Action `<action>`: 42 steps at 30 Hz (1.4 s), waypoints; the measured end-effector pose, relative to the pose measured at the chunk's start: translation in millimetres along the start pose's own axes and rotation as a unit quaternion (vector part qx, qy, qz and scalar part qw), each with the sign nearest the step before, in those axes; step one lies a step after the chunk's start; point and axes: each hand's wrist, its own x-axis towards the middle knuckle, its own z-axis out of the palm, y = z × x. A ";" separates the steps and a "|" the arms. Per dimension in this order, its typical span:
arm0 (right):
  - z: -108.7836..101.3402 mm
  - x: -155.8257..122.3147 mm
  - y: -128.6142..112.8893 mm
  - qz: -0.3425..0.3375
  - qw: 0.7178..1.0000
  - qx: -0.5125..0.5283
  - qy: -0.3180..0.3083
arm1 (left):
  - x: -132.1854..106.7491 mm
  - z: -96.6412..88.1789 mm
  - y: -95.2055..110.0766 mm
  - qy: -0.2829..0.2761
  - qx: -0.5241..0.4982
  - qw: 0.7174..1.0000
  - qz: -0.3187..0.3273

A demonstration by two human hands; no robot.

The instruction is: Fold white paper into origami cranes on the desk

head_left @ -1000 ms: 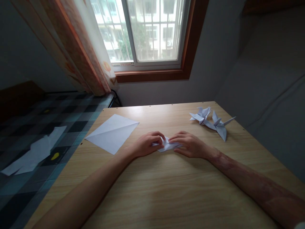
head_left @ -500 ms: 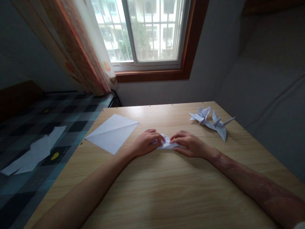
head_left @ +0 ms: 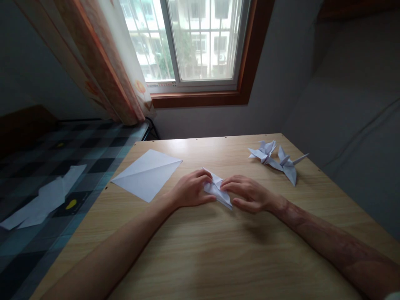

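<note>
A small piece of folded white paper (head_left: 218,191) lies slantwise on the table between my hands, one narrow tip pointing away and to the left, the other toward me and to the right. My left hand (head_left: 194,188) is closed on its left side, fingers on top and thumb along the near edge. On the right, the fingertips of my right hand (head_left: 246,192) press on the paper's upper right edge, with the thumb close to the near tip. Fingers cover part of the folds.
A flat square sheet (head_left: 149,175) with a diagonal crease lies left on the wooden table (head_left: 187,254). Two folded paper cranes (head_left: 264,153) (head_left: 288,163) stand at the back right. Paper scraps (head_left: 46,199) rest on the checked bed (head_left: 18,258) beside the table.
The folded paper has turned from lying crosswise to a slant, its right end now nearer me. My right hand has shifted slightly toward me; the sheet and cranes have stayed put.
</note>
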 end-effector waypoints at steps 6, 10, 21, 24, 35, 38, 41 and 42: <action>9.7 1.3 5.9 0.037 0.997 -0.058 0.046 | -1.4 2.1 -1.0 -0.019 -0.002 1.000 0.012; 15.3 3.6 6.5 0.048 0.994 -0.085 0.049 | -1.0 3.1 -1.7 0.028 0.045 0.998 -0.015; 20.6 1.9 12.3 0.075 0.980 -0.138 0.122 | 3.2 -2.5 11.5 -0.020 0.022 0.999 -0.021; 21.3 0.8 14.0 0.100 0.972 -0.152 0.145 | 4.6 0.8 13.1 0.001 0.000 0.999 -0.046; 17.8 1.7 13.5 0.105 0.979 -0.150 0.083 | 7.4 -10.4 19.6 -0.052 0.069 0.979 -0.182; 17.9 2.2 13.2 0.102 0.981 -0.146 0.076 | 9.7 -19.0 23.1 -0.091 0.117 0.973 -0.176; 19.7 3.4 14.1 0.095 0.981 -0.149 0.080 | 12.6 -26.4 26.0 -0.130 0.147 0.965 -0.174; 20.8 3.7 14.7 0.094 0.981 -0.151 0.083 | 13.3 -28.0 27.0 -0.138 0.155 0.963 -0.171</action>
